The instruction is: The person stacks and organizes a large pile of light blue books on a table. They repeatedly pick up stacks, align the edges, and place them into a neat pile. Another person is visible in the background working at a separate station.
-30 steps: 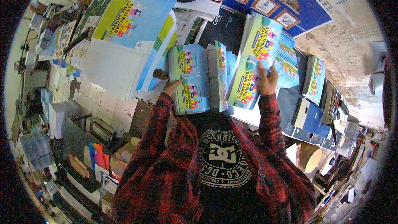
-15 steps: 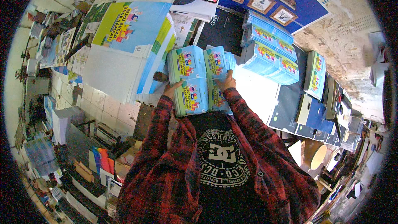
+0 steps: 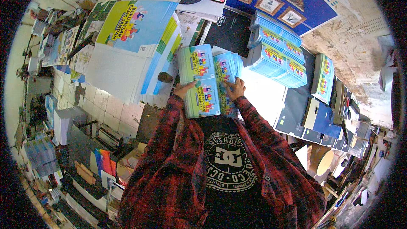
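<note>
Plainly, in the head view, two piles of blue-and-green booklets are set side by side before the torso. The left pile is flanked on its outer edge by the left hand, whose thumb is laid over the near-middle of that edge; the other fingers are mostly hidden, so whether it is gripped cannot be told. The right pile, seemingly lower and fanned at its far right, is touched along its right edge by the bent fingers of the right hand; how firmly it is held cannot be told either. Both long axes are pointed away from the body, tilted slightly left at the far end. Taller booklet stacks are placed beyond and to the right, nearer the right hand, with a bright white sheet partly between.
</note>
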Tool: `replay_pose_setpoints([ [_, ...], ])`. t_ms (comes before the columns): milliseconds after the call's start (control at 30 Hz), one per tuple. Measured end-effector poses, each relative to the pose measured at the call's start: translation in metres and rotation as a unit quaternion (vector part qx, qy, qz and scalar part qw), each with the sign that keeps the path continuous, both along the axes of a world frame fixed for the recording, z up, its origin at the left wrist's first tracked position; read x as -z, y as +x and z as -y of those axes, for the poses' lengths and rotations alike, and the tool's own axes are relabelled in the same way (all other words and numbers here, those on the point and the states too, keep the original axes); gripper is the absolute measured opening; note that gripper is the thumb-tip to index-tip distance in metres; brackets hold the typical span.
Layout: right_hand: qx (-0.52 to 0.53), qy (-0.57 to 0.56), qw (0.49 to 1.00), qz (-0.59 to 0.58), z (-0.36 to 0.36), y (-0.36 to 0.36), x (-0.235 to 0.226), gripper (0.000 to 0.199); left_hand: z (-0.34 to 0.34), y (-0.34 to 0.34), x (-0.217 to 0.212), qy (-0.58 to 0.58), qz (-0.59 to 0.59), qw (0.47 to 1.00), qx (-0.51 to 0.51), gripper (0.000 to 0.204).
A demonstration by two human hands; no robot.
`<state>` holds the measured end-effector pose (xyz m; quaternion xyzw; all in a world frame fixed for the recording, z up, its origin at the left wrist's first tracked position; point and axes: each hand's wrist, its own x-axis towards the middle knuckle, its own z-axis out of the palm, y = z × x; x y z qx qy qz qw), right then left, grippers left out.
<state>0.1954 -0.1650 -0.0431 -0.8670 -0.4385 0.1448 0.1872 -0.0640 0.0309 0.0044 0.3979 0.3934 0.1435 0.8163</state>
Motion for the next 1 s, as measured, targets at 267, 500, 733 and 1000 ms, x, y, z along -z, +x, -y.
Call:
replay_pose_setpoints([
  [267,0.140,-0.061,0.947,-0.282,-0.038,-0.016,-0.117,0.104,0.041,0.054,-0.075,0.119,-0.048,0.992,-0.008,0.063],
  [500,0.102,0.032,0.960,-0.258,-0.031,-0.012,-0.086,0.087,0.048,0.067,-0.020,0.092,-0.092,0.991,0.003,0.060],
  [733,0.090,0.026,0.927,-0.363,-0.029,-0.013,-0.132,0.079,0.050,0.068,-0.030,0.035,-0.013,0.999,-0.011,0.056],
  [1000,0.173,0.023,0.964,-0.203,-0.016,-0.005,-0.129,0.075,0.027,0.037,-0.051,0.063,-0.004,0.998,-0.020,0.050],
])
